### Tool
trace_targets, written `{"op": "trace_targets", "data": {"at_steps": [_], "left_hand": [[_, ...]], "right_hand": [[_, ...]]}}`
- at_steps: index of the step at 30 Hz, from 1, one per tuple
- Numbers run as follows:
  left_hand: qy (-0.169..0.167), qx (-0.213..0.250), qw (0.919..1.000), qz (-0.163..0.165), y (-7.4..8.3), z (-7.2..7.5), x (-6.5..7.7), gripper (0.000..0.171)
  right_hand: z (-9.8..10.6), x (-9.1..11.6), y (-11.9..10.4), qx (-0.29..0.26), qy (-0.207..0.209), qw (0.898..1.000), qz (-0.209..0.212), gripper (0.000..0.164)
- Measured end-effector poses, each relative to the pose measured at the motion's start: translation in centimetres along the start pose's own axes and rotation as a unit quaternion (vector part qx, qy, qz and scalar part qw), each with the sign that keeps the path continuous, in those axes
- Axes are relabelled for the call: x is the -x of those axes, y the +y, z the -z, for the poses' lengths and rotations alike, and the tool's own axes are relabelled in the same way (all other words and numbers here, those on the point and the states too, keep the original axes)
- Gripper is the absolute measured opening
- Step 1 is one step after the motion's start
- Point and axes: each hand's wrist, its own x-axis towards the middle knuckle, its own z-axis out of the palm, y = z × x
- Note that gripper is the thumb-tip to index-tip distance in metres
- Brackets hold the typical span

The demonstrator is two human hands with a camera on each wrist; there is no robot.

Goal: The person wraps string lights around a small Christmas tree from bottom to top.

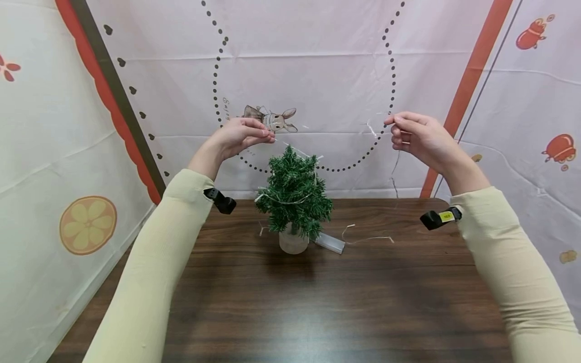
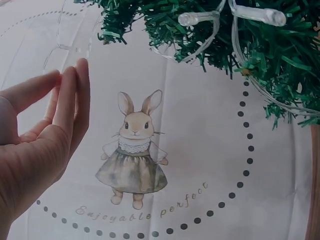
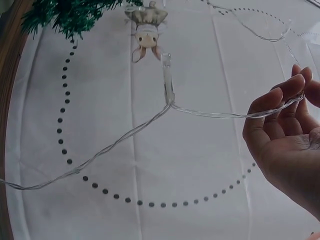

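A small artificial Christmas tree [image 1: 295, 189] in a whitish pot [image 1: 292, 243] stands on the table, with clear-wired string lights [image 1: 290, 202] looped round its branches. Above and left of the treetop, my left hand [image 1: 240, 137] pinches the thin wire between thumb and fingertips. Out to the right, my right hand [image 1: 422, 138] is raised and pinches another stretch of the string. From it the twisted wire [image 3: 120, 137] runs off with a clear bulb [image 3: 167, 80] on it. More bulbs [image 2: 260, 15] sit among the branches in the left wrist view.
A clear-white battery box [image 1: 330, 243] lies beside the pot, and a loose end of wire [image 1: 369, 238] trails right over the brown wooden table [image 1: 290, 302]. Behind hangs a printed cloth [image 1: 308, 75] with a rabbit figure [image 2: 132, 150]. Similar cloth hangs at both sides.
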Motion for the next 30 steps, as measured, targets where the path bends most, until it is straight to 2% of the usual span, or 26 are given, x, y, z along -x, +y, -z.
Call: {"op": "trace_targets", "data": {"at_steps": [7, 15, 19, 25, 30], "left_hand": [[-0.01, -0.006, 0.9999, 0.002, -0.9, 0.6, 0.1, 0.006], [-0.02, -0.014, 0.9996, -0.011, -2.8, 1.6, 0.3, 0.006], [-0.02, -0.026, 0.9985, -0.043, -3.9, 2.0, 0.5, 0.005], [-0.009, -0.005, 0.9943, -0.106, -4.7, 2.6, 1.1, 0.007], [-0.034, -0.026, 0.9878, -0.15, -5.0, 3.2, 1.8, 0.01]], "right_hand": [[-1.5, -0.5, -0.2, 0.006, -0.013, 1.0, 0.005, 0.019], [-3.5, -0.7, 0.4, 0.022, -0.057, 0.998, 0.011, 0.019], [-4.4, -0.8, 0.9, 0.04, -0.072, 0.997, 0.005, 0.019], [-5.2, -0.7, 1.3, 0.041, -0.101, 0.994, 0.014, 0.02], [-5.7, -0.7, 1.5, 0.054, -0.12, 0.991, 0.022, 0.019]]}}
